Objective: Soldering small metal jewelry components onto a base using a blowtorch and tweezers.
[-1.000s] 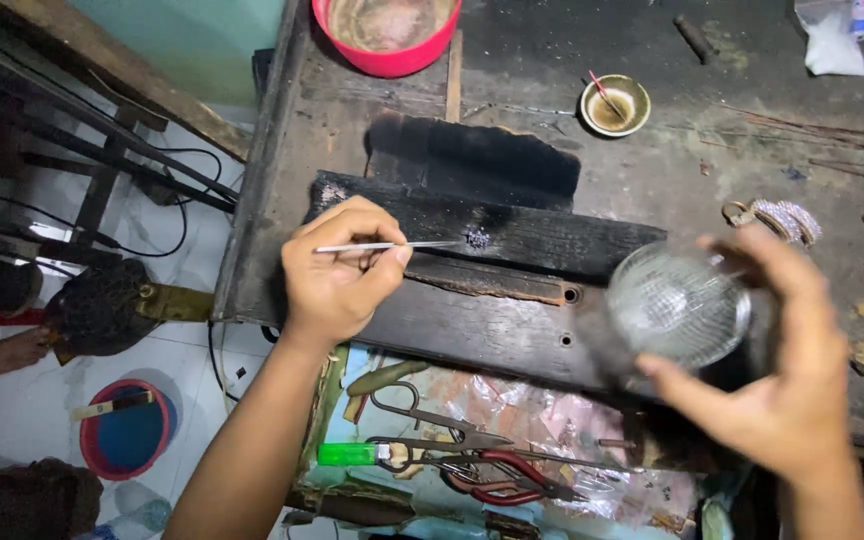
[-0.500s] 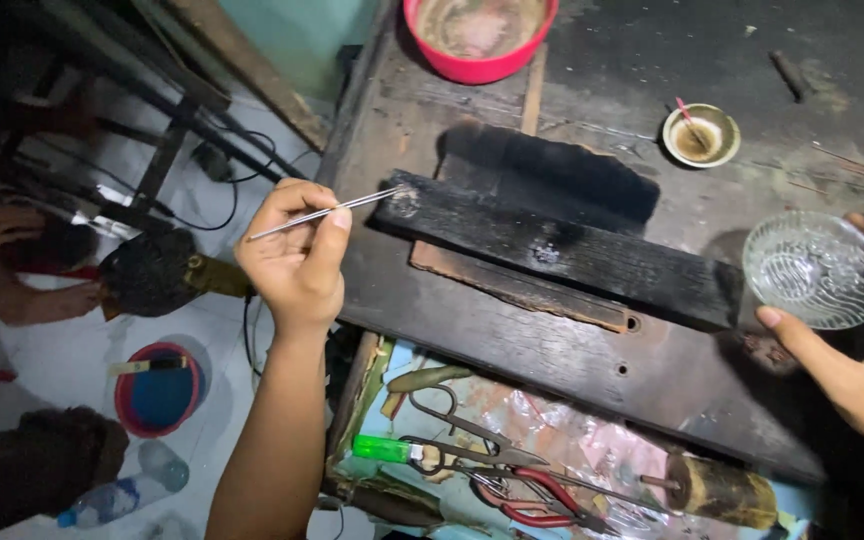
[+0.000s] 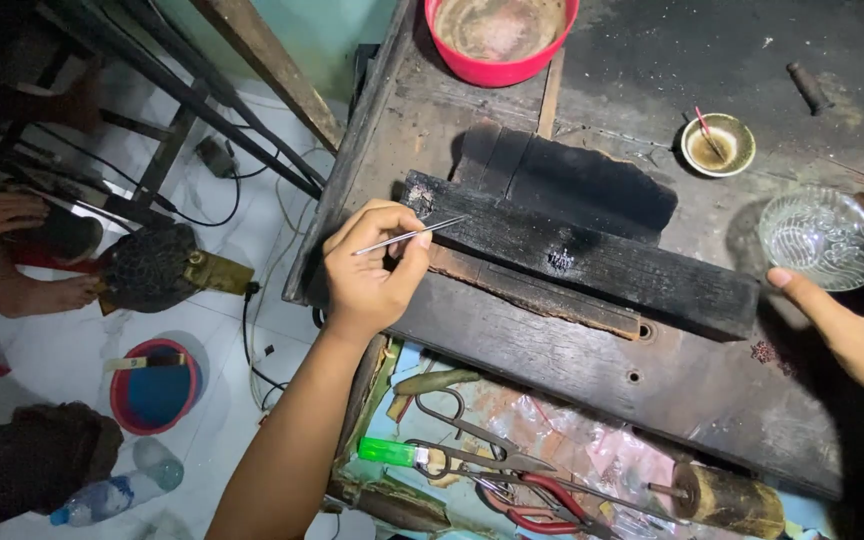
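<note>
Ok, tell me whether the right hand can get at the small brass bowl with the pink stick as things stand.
Probably yes. The right hand sits at the glass bowl, and the small brass bowl lies just beyond it on the open workbench, with only the glass bowl between them to reach past.

The metal tweezers [image 3: 410, 236] are thin, silvery and straight, pinched near their rear end, lying almost level with the tips pointing right and slightly up. The tips reach the left end of a charred black wooden block [image 3: 592, 258]. The glass bowl [image 3: 820, 238] is clear, round and patterned, upright with its open mouth upward, resting at the right side of the dark workbench, beyond the block's right end.
</note>
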